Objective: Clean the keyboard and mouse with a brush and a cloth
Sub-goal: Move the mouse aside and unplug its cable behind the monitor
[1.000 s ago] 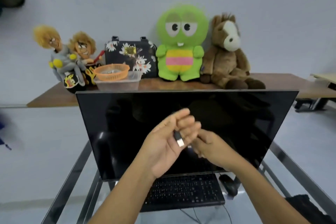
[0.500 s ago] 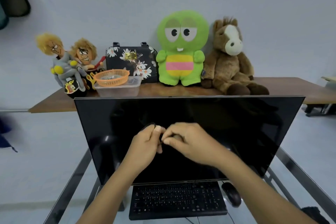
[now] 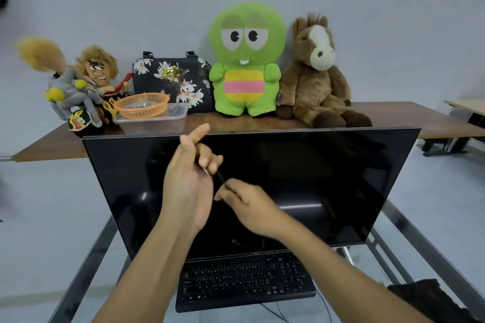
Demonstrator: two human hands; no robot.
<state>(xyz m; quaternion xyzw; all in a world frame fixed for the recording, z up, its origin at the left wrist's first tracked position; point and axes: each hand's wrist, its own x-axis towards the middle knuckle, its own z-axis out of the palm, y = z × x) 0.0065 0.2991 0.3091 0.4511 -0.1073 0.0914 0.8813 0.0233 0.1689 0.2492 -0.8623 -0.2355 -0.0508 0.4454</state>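
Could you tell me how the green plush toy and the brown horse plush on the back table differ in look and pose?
The green plush toy is bright green with a yellow and pink belly; the brown horse plush is shaggy brown with a white muzzle. The green plush toy stands upright; the brown horse plush sits slumped, legs forward. The green one's head is round and wider. Both face the camera on the wooden table.

near table [image 3: 86, 265]: metal frame, carries keyboard [image 3: 244, 280], monitor [image 3: 301, 178], dark cloth [image 3: 425, 296] at right edge
far table [image 3: 409, 118]: brown top; dolls [image 3: 78, 86], clear tub [image 3: 154, 120] with orange basket [image 3: 143, 105], floral bag [image 3: 170, 78], green plush [image 3: 245, 60], horse plush [image 3: 315, 73]
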